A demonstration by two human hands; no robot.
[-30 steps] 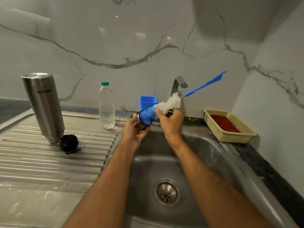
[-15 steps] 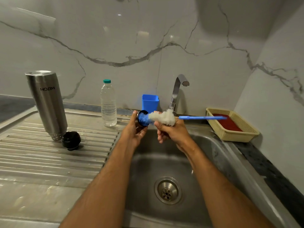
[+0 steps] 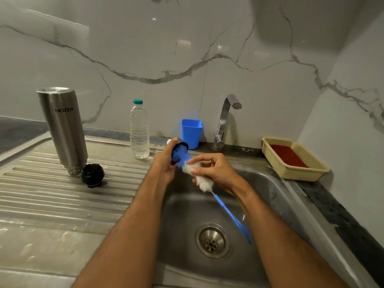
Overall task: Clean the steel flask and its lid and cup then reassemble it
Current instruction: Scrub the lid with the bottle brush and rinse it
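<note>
The steel flask (image 3: 63,129) stands upside down on the ribbed draining board at the left, with its black lid (image 3: 92,175) lying beside its mouth. Over the sink's back edge my left hand (image 3: 166,163) grips the small steel cup (image 3: 181,146), whose mouth faces right. A bottle brush (image 3: 199,177) with blue and white bristles has its blue tip inside the cup. My right hand (image 3: 214,170) pinches the white bristle part. The brush's blue handle slants down and right over the basin.
A clear water bottle (image 3: 138,129) and a blue plastic tub (image 3: 191,133) stand at the back of the counter. The tap (image 3: 226,119) rises behind the sink (image 3: 270,196). A cream basket (image 3: 295,161) with a red pad sits at the right.
The brush handle has swung from pointing up and right, through level, to slanting down over the basin. My right hand has turned with it. The cup stays in my left hand.
</note>
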